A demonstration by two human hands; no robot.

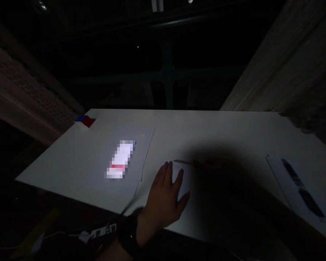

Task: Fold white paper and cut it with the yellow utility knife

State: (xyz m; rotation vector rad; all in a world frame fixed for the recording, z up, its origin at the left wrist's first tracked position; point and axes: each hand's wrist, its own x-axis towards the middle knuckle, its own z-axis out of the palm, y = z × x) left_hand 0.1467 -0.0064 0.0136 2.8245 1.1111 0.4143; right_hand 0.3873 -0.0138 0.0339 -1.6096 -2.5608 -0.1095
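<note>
My left hand [167,194] lies flat on a small white sheet [186,177] near the front edge of the white table [206,127], fingers stretched out and slightly apart. A dark watch sits on its wrist. My right hand [216,164] is deep in shadow just right of the sheet. It seems closed round a thin tool [183,161] whose tip rests at the sheet's top edge.
A lit, blurred rectangle [121,159] lies on a larger sheet [141,145] to the left. A red-and-blue block [84,120] sits at the far left corner. At the right, a dark long object [301,188] rests on another paper. Stacked boards flank both sides.
</note>
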